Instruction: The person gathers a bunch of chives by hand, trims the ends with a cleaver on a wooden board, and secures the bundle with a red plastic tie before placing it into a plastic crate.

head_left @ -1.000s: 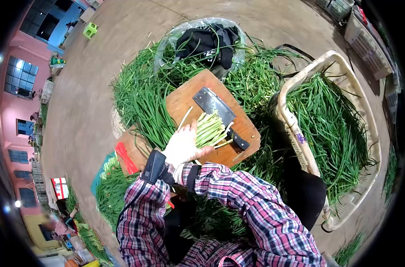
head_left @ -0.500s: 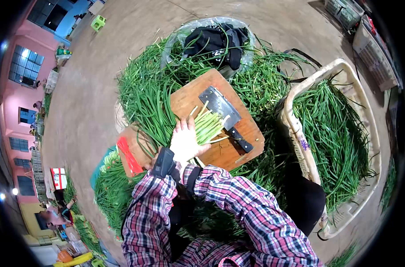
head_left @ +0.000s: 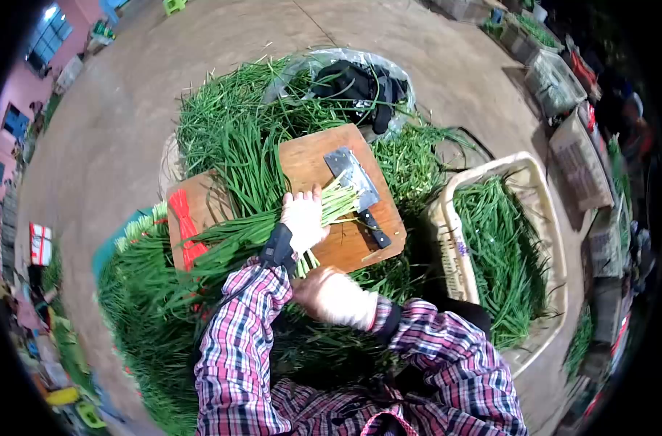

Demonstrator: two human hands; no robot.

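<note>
Your left hand point(head_left: 302, 218) wraps round green stalks point(head_left: 338, 203) at mid-frame; what your right hand point(head_left: 337, 296) grips, just below, you can't tell. Slipping toward the cleaver point(head_left: 358, 180) could cut you.

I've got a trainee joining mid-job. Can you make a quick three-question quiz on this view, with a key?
1. Which tool lies on the larger board?
a) scissors
b) cleaver
c) peeler

2. True or false: the left hand is over the green stalks.

3. Fill in: the strips lying on the smaller board are coloured ____.

Key: 1 b; 2 true; 3 red.
</note>
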